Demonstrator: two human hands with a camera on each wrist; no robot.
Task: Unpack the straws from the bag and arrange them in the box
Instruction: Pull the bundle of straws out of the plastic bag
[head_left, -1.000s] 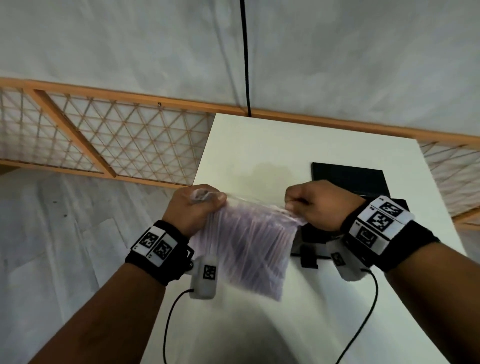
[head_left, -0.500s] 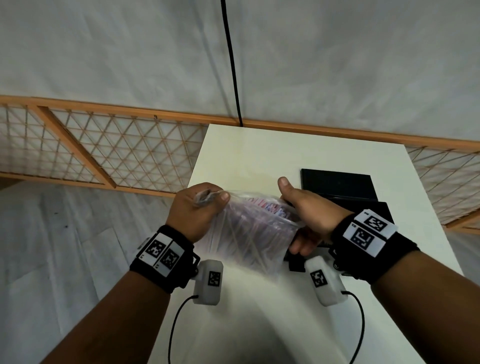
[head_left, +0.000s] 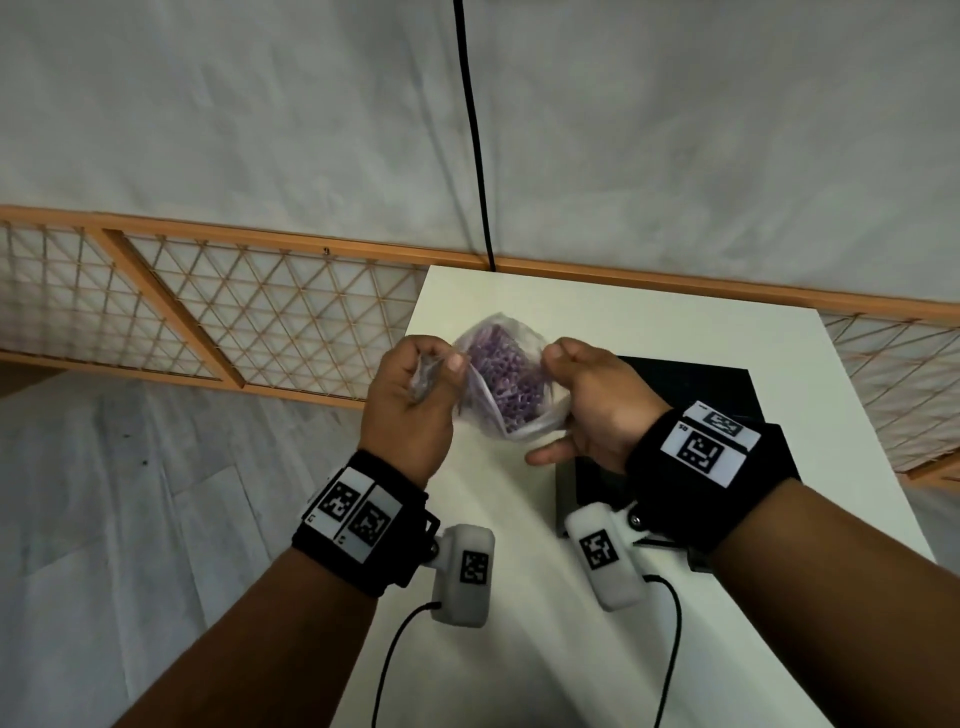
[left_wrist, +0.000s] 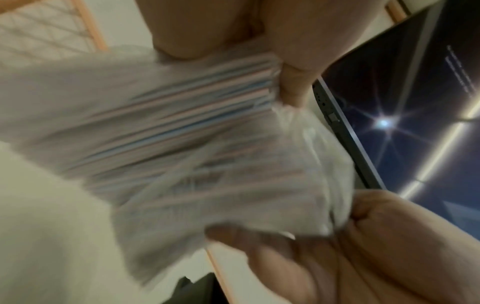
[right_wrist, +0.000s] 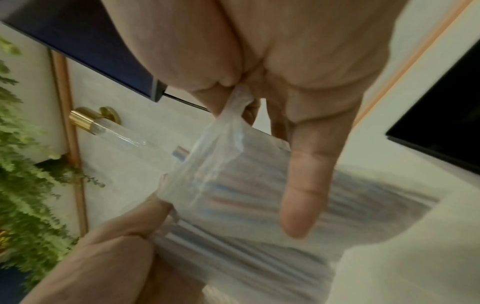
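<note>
straws (head_left: 506, 382) fill the clear bag (head_left: 535, 423), held above the white table (head_left: 675, 332); left hand (head_left: 410, 410) and right hand (head_left: 592, 405) each pinch its mouth apart. black box (head_left: 727, 384) beside; lattice screen (head_left: 234, 317) behind.
</note>
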